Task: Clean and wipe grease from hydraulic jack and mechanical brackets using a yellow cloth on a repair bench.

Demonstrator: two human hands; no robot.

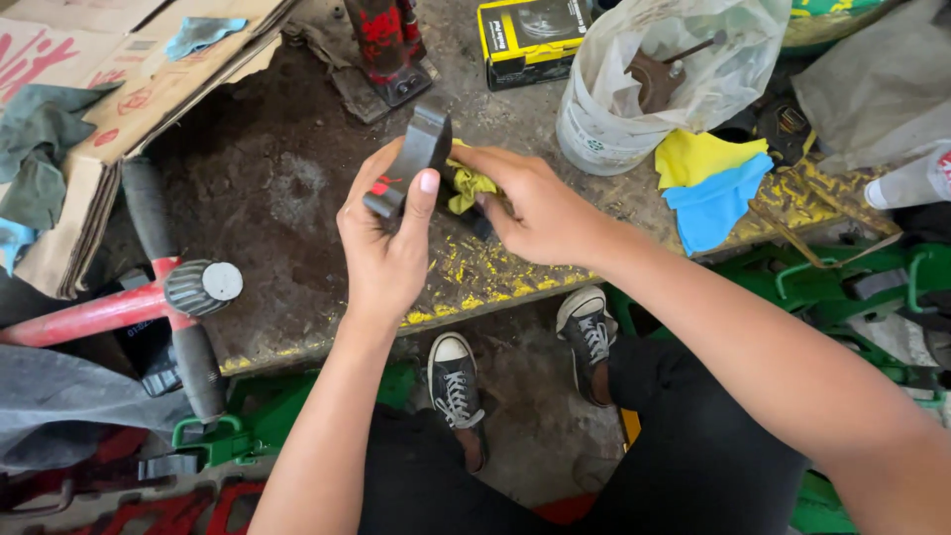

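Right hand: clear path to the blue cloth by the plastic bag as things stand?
Probably yes. The blue cloth lies uncovered on the platform, just right of the right hand, nothing between them. But that hand already grips a yellow rag.

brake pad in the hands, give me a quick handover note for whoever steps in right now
Left hand: holds the dark curved brake pad upright above the metal platform, fingers wrapped around its lower end.
Right hand: presses a yellow rag against the pad's side.
Nearby: yellow-and-black box and white plastic bag at the back, spare yellow and blue cloths to the right, red jack handle to the left.
Done: pad is in hand with the rag on it.
Left: how clean the pad is cannot be told; it has not been set down.
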